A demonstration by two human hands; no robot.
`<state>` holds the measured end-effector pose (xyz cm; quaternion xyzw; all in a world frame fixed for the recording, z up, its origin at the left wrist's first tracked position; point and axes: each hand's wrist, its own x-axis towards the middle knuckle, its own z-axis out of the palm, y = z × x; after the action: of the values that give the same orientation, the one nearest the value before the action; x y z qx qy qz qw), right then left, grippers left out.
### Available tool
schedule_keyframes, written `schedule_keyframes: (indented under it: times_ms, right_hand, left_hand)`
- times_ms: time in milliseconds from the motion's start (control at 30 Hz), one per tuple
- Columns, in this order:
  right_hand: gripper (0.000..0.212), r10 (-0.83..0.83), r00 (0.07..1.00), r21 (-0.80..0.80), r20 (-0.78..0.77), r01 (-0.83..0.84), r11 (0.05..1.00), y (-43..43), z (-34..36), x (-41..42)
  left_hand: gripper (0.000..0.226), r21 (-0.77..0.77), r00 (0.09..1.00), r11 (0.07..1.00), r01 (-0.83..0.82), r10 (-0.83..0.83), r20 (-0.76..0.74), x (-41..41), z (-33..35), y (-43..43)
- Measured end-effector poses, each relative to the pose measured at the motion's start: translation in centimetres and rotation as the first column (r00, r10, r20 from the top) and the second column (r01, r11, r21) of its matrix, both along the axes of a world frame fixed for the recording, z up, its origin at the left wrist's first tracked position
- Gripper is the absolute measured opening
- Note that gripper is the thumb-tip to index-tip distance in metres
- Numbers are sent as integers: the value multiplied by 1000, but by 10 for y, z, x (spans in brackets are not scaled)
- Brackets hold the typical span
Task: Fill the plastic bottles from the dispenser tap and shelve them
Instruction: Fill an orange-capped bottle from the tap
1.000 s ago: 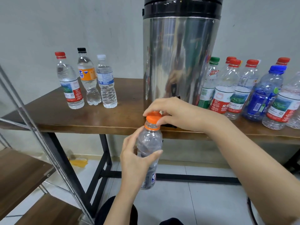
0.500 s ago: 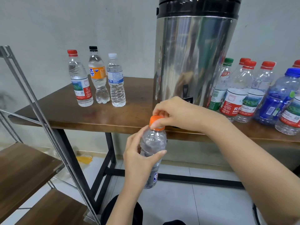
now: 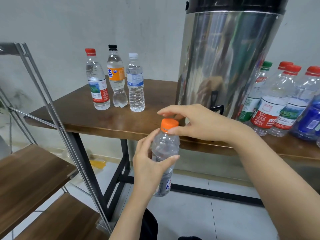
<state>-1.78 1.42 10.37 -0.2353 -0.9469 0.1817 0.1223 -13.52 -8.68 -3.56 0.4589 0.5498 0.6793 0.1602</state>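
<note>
Orange-capped bottle [image 3: 165, 149] is upright in mid-air just in front of the counter [image 3: 107, 118] edge, a little below the tap [image 3: 217, 108] of the steel dispenser [image 3: 225, 58]. And here's the change: half a second ago the right hand [image 3: 204, 122] was clamped over the orange cap [image 3: 169, 124]. Now its fingers [image 3: 173, 110] have spread and lifted, forefinger clear above the cap, thumb just brushing the collar beneath it. The left hand [image 3: 147, 167] grips the bottle's body, thumb across the front, fingers wrapped behind. That reads as the cap twisted home, or a re-grip for one last turn; hard to call. How full it is I cannot tell through the clear plastic. The view has swung left too, bringing the wooden shelf [image 3: 29, 174] further in, so shelving looks like the next step. Three filled bottles [image 3: 117, 80] stand on the counter's left, and a crowd of bottles [image 3: 275, 104] stands to the dispenser's right
</note>
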Motion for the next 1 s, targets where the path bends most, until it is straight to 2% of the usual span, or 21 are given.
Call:
schedule_keyframes:
  times_ms: [100,167,267,367,467,567,667,800,900,1000]
  right_hand:
    - [39,-41,999,62,-27,42,997,6,0,-9]
    - [46,-75,997,95,-35,78,992,8,1,-14]
    - [46,18,997,-21,-74,-19,1000,12,0,-21]
    - [39,-34,946,-70,-322,12,997,13,-6,-36]
    - [34,-84,816,-81,-571,46,996,15,-16,-58]
    - [30,-138,728,-122,-672,76,990,24,-30,-81]
    - [29,-195,731,-163,-654,115,980,39,-49,-103]
    - [31,-248,811,-149,-530,199,969,59,-79,-125]
    - [34,-270,856,-105,-440,250,963,67,-95,-137]
    - [36,-294,884,-53,-364,295,954,71,-105,-148]
  left_hand:
    - [78,-9,1000,1000,-19,19,7,-6,0,1]
    - [77,-7,999,1000,-30,31,40,-11,-2,3]
    - [77,-1,998,999,-41,41,41,-18,1,4]
    - [80,18,998,999,-47,46,30,-31,16,7]
    - [83,70,996,994,-87,85,28,-55,48,13]
    - [80,155,982,969,-190,187,31,-92,86,26]
    - [82,184,935,919,-348,355,-1,-138,106,48]
    - [84,116,853,856,-503,513,-91,-177,102,71]
    - [82,118,825,827,-550,560,-79,-190,95,77]
    - [88,128,829,834,-536,549,-105,-189,85,76]
